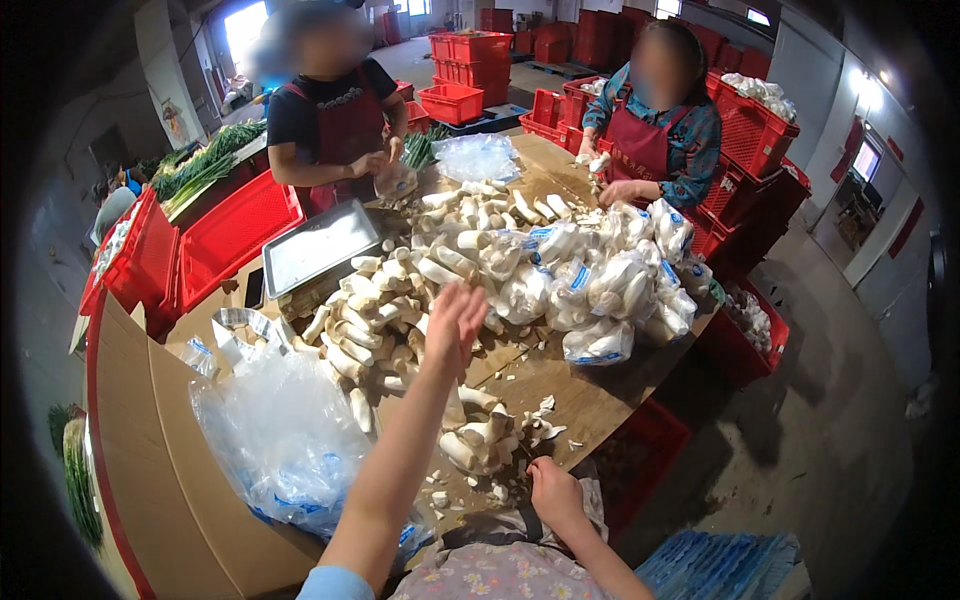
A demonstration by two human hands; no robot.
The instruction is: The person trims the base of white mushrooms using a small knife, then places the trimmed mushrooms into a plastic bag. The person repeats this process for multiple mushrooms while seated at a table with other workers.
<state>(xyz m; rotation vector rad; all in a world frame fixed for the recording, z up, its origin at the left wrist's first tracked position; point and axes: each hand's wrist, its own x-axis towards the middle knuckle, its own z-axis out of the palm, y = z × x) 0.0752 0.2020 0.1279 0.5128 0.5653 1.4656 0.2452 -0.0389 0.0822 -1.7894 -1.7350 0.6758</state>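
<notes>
Pale mushrooms point(352, 325) lie heaped centrally on the table point(605, 390), the open left hand point(458, 322) above them. The right hand point(556, 493) curls nearby; its hold I cannot tell. Bagged mushrooms point(612, 285) sit far right.

Illumination is uneven. Overexposed windows point(245, 38) admit daylight at the rear; glare appears on the right-hand wall point(815, 85). The worktop point(590, 400) is moderately lit, with its mushrooms point(355, 335) fairly sharp. Highlights mark the clear plastic bag point(280, 430). Dark shadows cross the floor point(800, 470). Fisheye distortion curves edges; corners are black. Two faces point(330, 50) are blurred.
</notes>
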